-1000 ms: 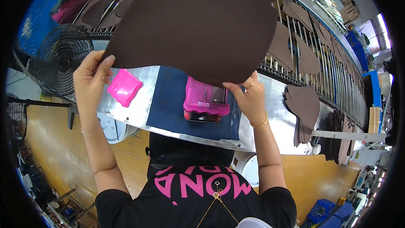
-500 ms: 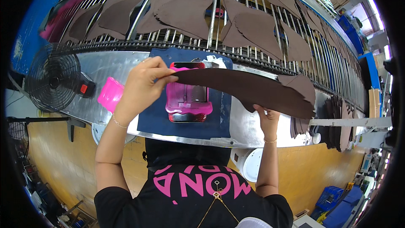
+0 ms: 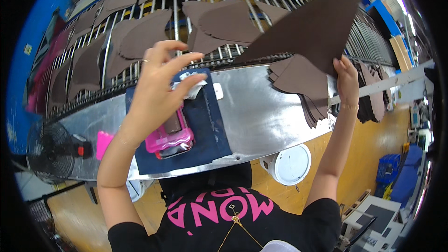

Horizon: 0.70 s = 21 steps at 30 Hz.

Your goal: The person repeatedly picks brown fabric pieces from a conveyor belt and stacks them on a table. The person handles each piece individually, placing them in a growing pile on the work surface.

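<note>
My right hand (image 3: 346,77) pinches one corner of a dark brown, curved cut piece of sheet material (image 3: 310,30). Raised and tilted, the piece hangs over the front edge of a rack of metal bars (image 3: 176,18). Below it, a fanned stack of similar brown pieces (image 3: 301,81) lies at the metal table's right end. My left hand (image 3: 161,81) is empty, thumb and fingers apart, above a dark blue mat (image 3: 210,130). Under that wrist stands a pink clear-plastic holder (image 3: 184,139), partly hidden, on the mat. A crumpled white tissue (image 3: 192,87) lies near the thumb.
Brown pieces (image 3: 228,23) lie spread across the bars. A black fan (image 3: 49,147) and a pink object (image 3: 103,143) are at the metal table's (image 3: 261,116) left. More pieces (image 3: 373,88) hang by a pale bar (image 3: 387,81). A white lidded bucket (image 3: 291,164) stands below.
My left hand has let go of the brown piece and opened. My right hand has lifted the piece up and to the right. The view has turned.
</note>
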Each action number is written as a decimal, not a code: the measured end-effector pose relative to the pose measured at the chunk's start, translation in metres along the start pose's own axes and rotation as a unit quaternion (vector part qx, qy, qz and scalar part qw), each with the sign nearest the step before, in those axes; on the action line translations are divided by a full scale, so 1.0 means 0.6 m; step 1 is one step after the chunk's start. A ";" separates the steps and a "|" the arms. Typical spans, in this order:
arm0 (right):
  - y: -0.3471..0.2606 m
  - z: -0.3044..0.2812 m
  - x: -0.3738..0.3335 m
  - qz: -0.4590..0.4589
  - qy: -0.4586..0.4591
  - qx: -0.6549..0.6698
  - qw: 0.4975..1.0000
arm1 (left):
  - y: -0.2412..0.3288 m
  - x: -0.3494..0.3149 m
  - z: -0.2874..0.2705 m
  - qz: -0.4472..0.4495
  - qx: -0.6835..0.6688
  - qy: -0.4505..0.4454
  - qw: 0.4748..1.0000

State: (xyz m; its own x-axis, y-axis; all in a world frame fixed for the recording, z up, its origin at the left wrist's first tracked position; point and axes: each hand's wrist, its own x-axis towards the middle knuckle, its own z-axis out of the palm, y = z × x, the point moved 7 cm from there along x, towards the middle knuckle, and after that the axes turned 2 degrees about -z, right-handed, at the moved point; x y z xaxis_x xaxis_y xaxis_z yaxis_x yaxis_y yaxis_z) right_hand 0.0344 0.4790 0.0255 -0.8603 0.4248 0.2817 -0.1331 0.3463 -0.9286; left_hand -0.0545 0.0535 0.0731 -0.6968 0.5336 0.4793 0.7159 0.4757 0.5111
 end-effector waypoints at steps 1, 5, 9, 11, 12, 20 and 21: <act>0.019 -0.016 0.034 0.021 -0.001 0.038 0.999 | -0.004 0.005 -0.006 -0.013 0.003 0.004 1.000; 0.105 -0.091 0.167 0.063 0.017 0.042 0.997 | -0.040 -0.004 -0.027 -0.085 -0.001 0.020 0.996; 0.175 -0.143 0.248 0.148 0.022 0.000 0.989 | -0.104 -0.041 -0.052 -0.163 0.028 0.020 0.986; 0.199 -0.169 0.268 0.166 0.039 -0.048 0.984 | -0.131 -0.062 -0.066 -0.209 0.034 0.031 0.977; 0.216 -0.182 0.281 0.172 0.025 -0.064 0.983 | -0.141 -0.073 -0.074 -0.226 0.029 0.037 0.973; 0.320 -0.190 0.350 0.207 -0.009 -0.177 0.962 | -0.184 -0.111 -0.089 -0.282 0.029 0.059 0.957; 0.343 -0.200 0.362 0.208 -0.009 -0.192 0.959 | -0.188 -0.110 -0.089 -0.287 0.029 0.058 0.956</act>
State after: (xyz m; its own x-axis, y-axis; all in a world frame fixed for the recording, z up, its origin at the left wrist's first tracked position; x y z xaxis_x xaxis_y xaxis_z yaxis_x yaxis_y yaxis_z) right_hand -0.1209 0.7426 -0.0754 -0.8082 0.5801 -0.1016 0.4116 0.4331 -0.8019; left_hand -0.0915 -0.0726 0.0217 -0.9731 0.0937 0.2107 0.2141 0.7067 0.6744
